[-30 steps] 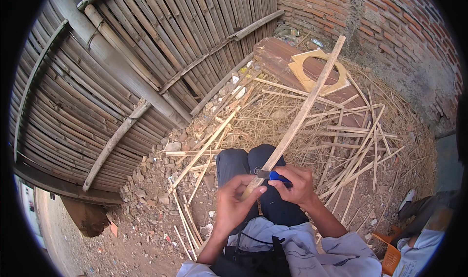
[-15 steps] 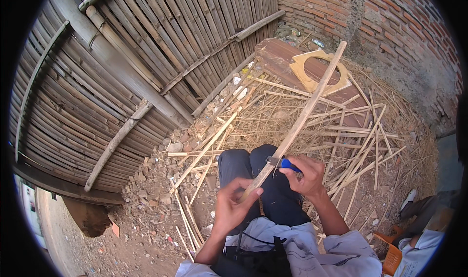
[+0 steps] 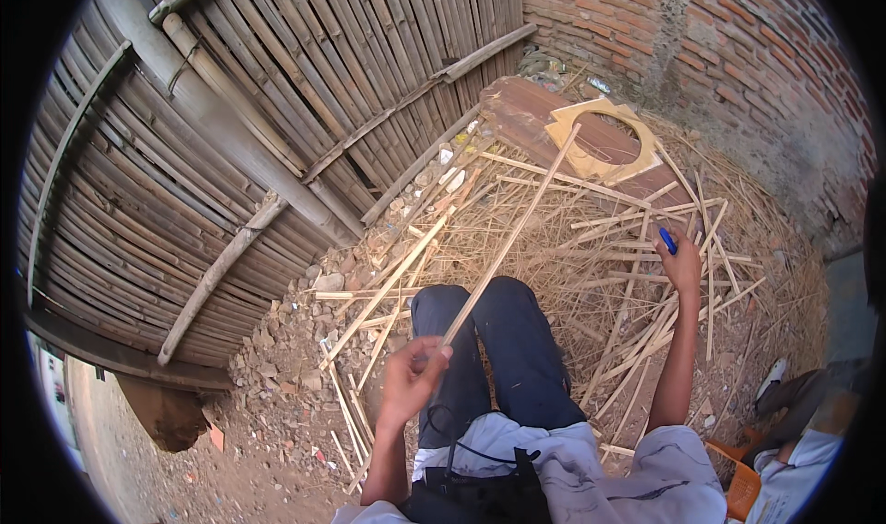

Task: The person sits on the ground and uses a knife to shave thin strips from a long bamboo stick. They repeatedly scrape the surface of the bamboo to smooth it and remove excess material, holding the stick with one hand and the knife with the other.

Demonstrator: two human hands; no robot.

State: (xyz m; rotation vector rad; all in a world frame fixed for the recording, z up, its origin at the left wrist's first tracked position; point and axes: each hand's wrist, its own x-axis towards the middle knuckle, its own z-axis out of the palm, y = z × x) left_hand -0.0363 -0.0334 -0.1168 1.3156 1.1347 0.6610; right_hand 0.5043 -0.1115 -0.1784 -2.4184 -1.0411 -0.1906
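My left hand (image 3: 413, 376), at my left knee, is closed around the lower end of a long, thin pale bamboo strip (image 3: 508, 238). The strip slants up and away, its narrow edge turned toward me. Out to the right, my right hand (image 3: 684, 267) is wrapped around a small tool with a blue handle (image 3: 667, 240). Its blade cannot be made out now. That hand hovers over or beside a heap of cut strips (image 3: 660, 326), well apart from the held strip.
A tan board with a round hole (image 3: 577, 162) lies on a brown plank (image 3: 512, 109). More strips (image 3: 397, 275) and rubble lie left of my knees. A bamboo wall (image 3: 277, 81) and a brick wall (image 3: 757, 53) meet behind. Another person's leg (image 3: 794, 399) shows at right.
My right hand has swung away from the strip, right and forward, carrying the blue-handled tool. My left hand has shifted slightly left and down, and the strip has turned edge-on, its far end moving left.
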